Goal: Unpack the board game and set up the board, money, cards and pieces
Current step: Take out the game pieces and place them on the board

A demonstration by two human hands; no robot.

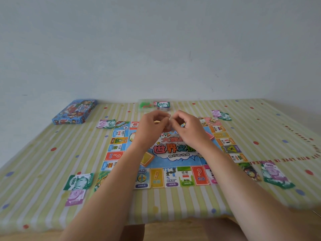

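The game board lies flat in the middle of the table. Above its far half my left hand and my right hand meet, fingertips pinched on a small clear packet with something yellow in it. Piles of paper money lie at the board's corners: near left, far left, far right, near right. An orange card stack rests on the board, with a red one beside my right wrist. Behind my hands lie green pieces and a bundle of notes.
The blue game box lies at the far left of the table, near the wall. A striped, dotted tablecloth covers the table, whose near edge is close to my body. A pale wall stands right behind the table.
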